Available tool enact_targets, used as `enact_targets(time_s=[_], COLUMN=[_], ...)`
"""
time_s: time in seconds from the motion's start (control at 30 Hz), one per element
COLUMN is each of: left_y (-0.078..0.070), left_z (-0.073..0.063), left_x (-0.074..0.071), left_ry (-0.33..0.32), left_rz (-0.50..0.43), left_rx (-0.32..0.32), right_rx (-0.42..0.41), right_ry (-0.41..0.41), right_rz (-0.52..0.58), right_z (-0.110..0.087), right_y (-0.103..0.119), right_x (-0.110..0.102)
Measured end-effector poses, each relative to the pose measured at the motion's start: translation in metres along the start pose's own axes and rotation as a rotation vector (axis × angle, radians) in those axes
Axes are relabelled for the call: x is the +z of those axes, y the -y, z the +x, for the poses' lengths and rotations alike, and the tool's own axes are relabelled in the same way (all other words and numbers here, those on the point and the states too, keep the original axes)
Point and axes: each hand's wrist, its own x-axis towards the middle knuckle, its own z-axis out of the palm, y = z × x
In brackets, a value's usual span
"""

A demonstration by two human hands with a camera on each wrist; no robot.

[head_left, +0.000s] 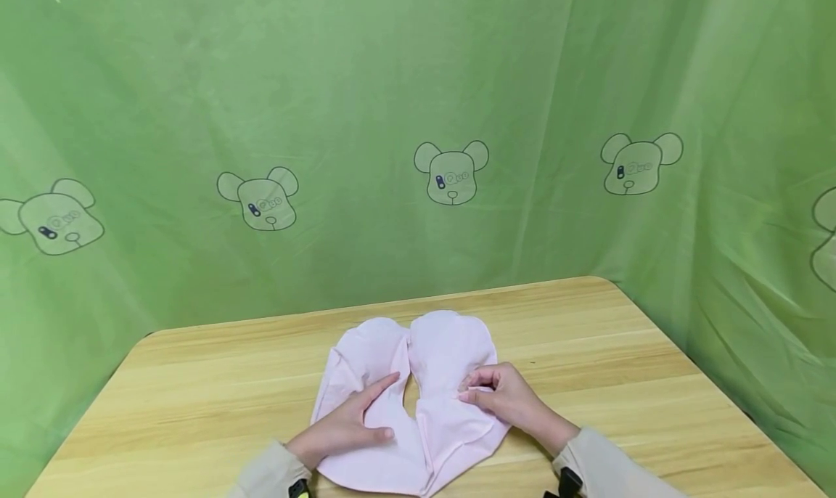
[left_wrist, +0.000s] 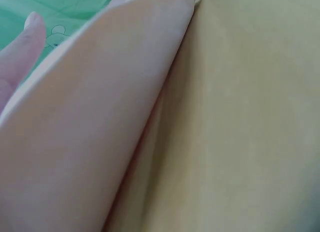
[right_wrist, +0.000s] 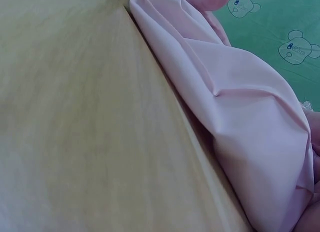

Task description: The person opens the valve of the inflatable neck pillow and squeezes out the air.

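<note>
A pale pink cloth piece (head_left: 451, 345), shaped like a U-shaped neck pillow cover, lies on the wooden table with two rounded lobes at the far side. A narrow slit runs down its middle, and the fabric is wrinkled and folded over at the near right. My left hand (head_left: 349, 425) rests on its left half, fingers spread and thumb apart. At the right half, my right hand (head_left: 506, 396) pinches the cloth between thumb and curled fingers. A small clear, crinkled bit (right_wrist: 307, 106) shows by the right fingers in the right wrist view.
The wooden table (head_left: 620, 353) has rounded far corners. Behind it and along its sides hangs a green curtain (head_left: 353, 120) printed with bear heads. Dark straps, the left one (head_left: 299, 488) partly yellow, sit at both sleeve cuffs.
</note>
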Motion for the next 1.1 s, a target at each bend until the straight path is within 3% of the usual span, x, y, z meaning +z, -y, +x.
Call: enact_targets(time_s=[0.33,0.5,0.73,1.1], left_y=[0.001,-0.001,0.002,0.007], left_z=[-0.003,-0.002,0.001,0.003], left_x=[0.008,0.012,0.017,0.02], left_ry=[-0.072,-0.095,-0.128,-0.154], left_rz=[-0.034,-0.006,0.03,0.008], left_rx=[-0.036,-0.061,-0.055,-0.031], right_rx=[-0.009,-0.024,-0.034,-0.052], right_ry=[0.017,0.018,0.02,0.025], right_rz=[0.019,0.024,0.023,0.022], right_z=[0.001,0.001,0.001,0.002], right_y=[0.0,0.001,0.0,-0.001], right_x=[0.0,0.0,-0.001,-0.001])
